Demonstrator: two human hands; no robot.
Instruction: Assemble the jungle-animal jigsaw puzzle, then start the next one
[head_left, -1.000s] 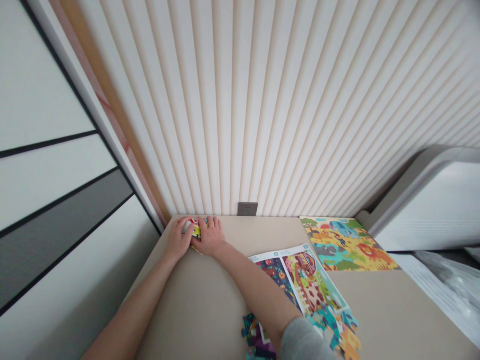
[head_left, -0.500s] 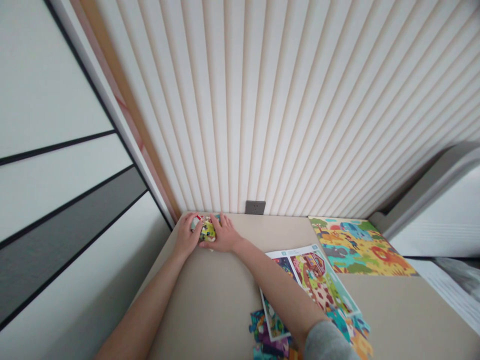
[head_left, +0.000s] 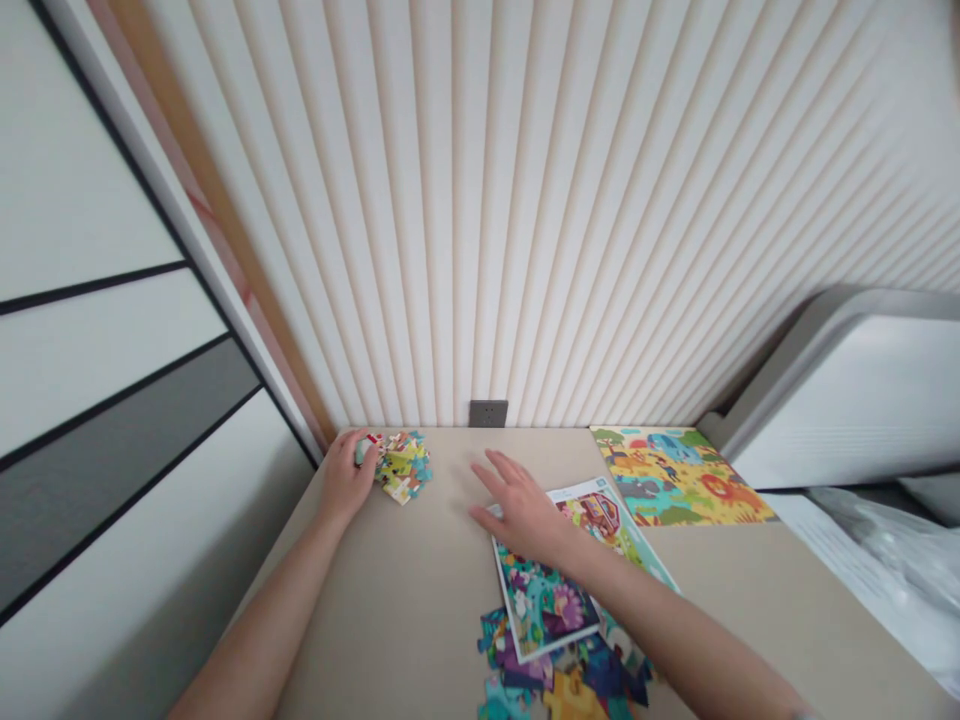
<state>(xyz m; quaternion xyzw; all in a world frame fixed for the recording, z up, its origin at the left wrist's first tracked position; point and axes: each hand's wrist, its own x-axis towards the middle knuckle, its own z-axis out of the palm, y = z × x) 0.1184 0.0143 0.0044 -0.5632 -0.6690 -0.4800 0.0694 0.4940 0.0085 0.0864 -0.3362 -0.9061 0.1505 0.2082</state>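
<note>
My left hand [head_left: 347, 472] is at the far left corner of the table, its fingers curled against the left side of a small pile of puzzle pieces [head_left: 403, 466]. Whether it grips a piece is hard to make out. My right hand [head_left: 512, 505] hovers with spread fingers over the left edge of a printed picture sheet [head_left: 559, 600] and holds nothing. Under the near end of that sheet lie more loose puzzle pieces [head_left: 574, 695], blue, purple and yellow.
A colourful animal picture [head_left: 679, 478] lies against the wall at the right. Beyond it are a grey-white panel [head_left: 847, 400] and clear plastic [head_left: 892, 560]. A dark socket [head_left: 488, 413] sits low on the ribbed wall. A white cabinet stands left.
My right hand has left the small pile and moved right, over the picture sheet, uncovering the pile. My left hand stays beside the pile. The view has shifted slightly right.
</note>
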